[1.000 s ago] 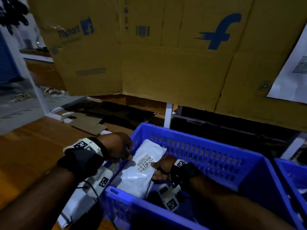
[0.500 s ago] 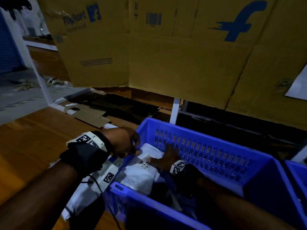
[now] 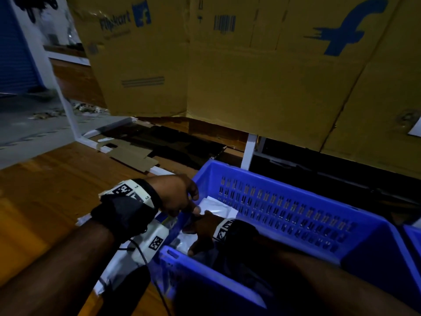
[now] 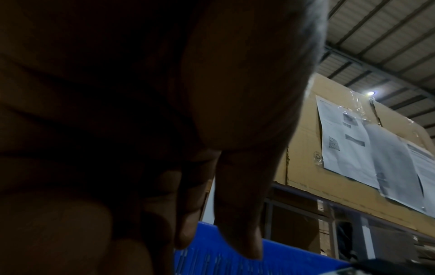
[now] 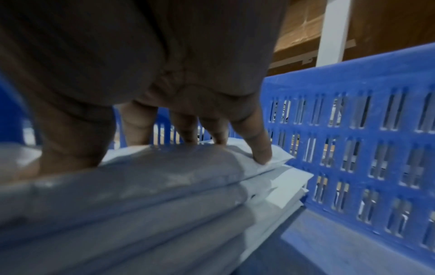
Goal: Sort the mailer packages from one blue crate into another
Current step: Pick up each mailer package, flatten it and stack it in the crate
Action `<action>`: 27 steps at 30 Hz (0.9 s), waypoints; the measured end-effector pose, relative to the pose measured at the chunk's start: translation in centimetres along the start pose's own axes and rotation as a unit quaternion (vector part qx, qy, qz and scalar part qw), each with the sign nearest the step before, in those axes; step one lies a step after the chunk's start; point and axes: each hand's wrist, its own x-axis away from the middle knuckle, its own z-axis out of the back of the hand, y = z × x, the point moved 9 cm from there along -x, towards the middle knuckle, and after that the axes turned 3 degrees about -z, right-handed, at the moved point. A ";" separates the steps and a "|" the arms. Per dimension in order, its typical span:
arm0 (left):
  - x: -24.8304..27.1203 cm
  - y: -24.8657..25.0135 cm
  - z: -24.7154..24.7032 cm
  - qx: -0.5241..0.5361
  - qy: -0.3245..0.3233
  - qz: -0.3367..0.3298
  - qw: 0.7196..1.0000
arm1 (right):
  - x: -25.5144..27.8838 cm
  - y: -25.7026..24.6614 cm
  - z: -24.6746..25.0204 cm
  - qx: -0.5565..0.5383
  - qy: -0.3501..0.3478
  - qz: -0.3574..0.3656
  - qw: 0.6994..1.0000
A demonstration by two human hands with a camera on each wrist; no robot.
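So the blue crate [image 3: 284, 208] has slotted walls and sits on the wooden surface [image 3: 45, 179]. Inside at its left end there's a stack of white mailer packages [image 5: 141, 195] lying flat on top of each other, corners poking out unevenly toward the far wall. A second blue crate [image 3: 413, 233] peeks in at the right edge.

Black wrist straps [image 3: 124, 213], checkered white tags [image 3: 124, 189]

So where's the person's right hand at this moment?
In the head view the right hand is down inside the blue crate, at its left end; the right wrist view shows its fingers resting on top of a stack of white mailers.
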 end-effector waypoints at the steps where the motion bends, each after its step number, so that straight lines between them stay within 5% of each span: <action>1: 0.1 -0.1 0.0 -0.006 0.001 0.000 1.000 | -0.2 -0.1 -0.3 0.002 -0.005 0.001 1.000; 8: 0.5 -0.3 0.1 -0.005 0.006 0.000 1.000 | 0.2 -0.3 -0.3 0.016 0.012 -0.017 1.000; 13: 0.7 1.2 1.6 -0.026 0.041 -0.026 0.998 | 0.3 3.1 1.9 -0.031 0.098 -0.064 0.993; 19: 2.5 5.8 4.2 -0.092 0.106 -0.082 0.987 | 10.1 4.3 10.2 -0.088 0.190 -0.061 0.976; 27: 4.9 17.2 4.1 -0.081 0.167 -0.203 0.961 | 26.4 9.9 13.6 -0.170 0.258 -0.142 0.941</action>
